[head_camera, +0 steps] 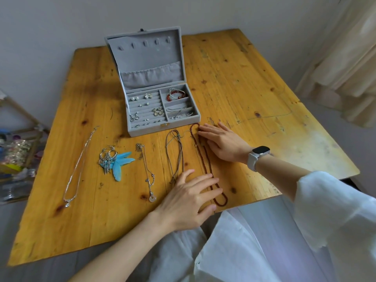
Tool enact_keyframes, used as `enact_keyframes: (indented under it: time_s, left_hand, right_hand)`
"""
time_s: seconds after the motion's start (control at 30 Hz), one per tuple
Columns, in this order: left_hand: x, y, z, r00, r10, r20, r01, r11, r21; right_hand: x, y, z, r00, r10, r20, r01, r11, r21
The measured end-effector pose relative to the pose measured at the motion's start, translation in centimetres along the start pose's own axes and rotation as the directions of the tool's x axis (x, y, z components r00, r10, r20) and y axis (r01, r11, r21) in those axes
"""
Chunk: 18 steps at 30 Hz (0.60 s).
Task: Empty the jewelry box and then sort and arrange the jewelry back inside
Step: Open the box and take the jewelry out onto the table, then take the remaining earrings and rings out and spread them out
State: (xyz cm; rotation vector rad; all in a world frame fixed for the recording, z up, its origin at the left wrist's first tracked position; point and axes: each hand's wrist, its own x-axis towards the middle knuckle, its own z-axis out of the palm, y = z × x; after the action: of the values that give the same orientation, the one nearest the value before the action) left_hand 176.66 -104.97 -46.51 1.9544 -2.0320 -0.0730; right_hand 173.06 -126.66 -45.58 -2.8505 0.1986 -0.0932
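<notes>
While you lean over the wooden table (pixel 234 78), this is how your things lie.
Jewelry box (pixel 162 127): grey, lid standing open at the far middle of the table, its front wall facing you.
Left half of the box: ring rolls with small earrings (pixel 142 106) tucked into the slots, pearl studs among them.
Right half of the box: a red bead bracelet (pixel 176 94) in the far compartment; thin silver pieces in the near compartments, too fine to tell apart.
Red bead necklace (pixel 205 159): stretched out in a long loop on the table, running from the box's near right corner towards you.
Your right hand (pixel 222 143): flat, fingers straight and released, fingertips resting at the far end of the red bead necklace; a white watch (pixel 257 156) sits on that wrist.
Your left hand (pixel 188 200): also released, fingers spread flat over the near end of the same necklace, gripping nothing.
Brown cord necklace (pixel 175 155): just left of the red one, lying lengthwise.
Pendant chain (pixel 147 171): further left, with a pale ring pendant at its near end.
Feather earrings (pixel 116 159): blue feathers and silver hoops, bunched together.
Silver necklace (pixel 78 167): leftmost, stretched long.
</notes>
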Motion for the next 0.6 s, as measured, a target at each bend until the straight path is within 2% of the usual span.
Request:
enact_keyframes:
  time_s: [0.13, 0.3, 0.37, 0.43, 0.5, 0.53, 0.6]
  left_hand:
    - [0.6, -2.0, -1.7, 0.994, -0.059, -0.088, 0.056, 0.998, -0.034]
    - [1.7, -7.8, -5.0, 0.937, -0.273, -0.218, 0.286, 0.958, 0.028]
    - [1.7, -10.9, -6.2, 0.871, -0.377, -0.315, 0.408, 0.912, 0.039]
    - [1.8, -14.0, -7.2, 0.762, -0.53, -0.372, 0.569, 0.822, -0.006]
    - [1.9, -16.7, -7.8, 0.646, -0.667, -0.371, 0.699, 0.712, -0.065]
    - [2.0, -17.8, -7.8, 0.611, -0.708, -0.354, 0.738, 0.671, -0.069]
    - [2.3, -19.3, -7.4, 0.593, -0.753, -0.287, 0.777, 0.628, -0.042]
  right_hand:
    - [1.7, -1.7, -1.4, 0.982, 0.014, -0.189, 0.001, 0.997, 0.08]
    - [5.8, -3.1, -2.6, 0.957, 0.025, -0.289, 0.003, 0.996, 0.094]
    - [7.8, -3.7, -2.8, 0.95, 0.041, -0.309, -0.007, 0.994, 0.108]
    - [10.1, -4.3, -2.9, 0.946, 0.059, -0.318, -0.02, 0.992, 0.123]
    - [12.8, -5.0, -2.7, 0.945, 0.059, -0.323, -0.015, 0.991, 0.134]
    - [14.2, -5.4, -2.6, 0.944, 0.055, -0.327, -0.009, 0.99, 0.14]
    - [17.3, -6.3, -2.2, 0.947, 0.046, -0.317, -0.001, 0.99, 0.14]
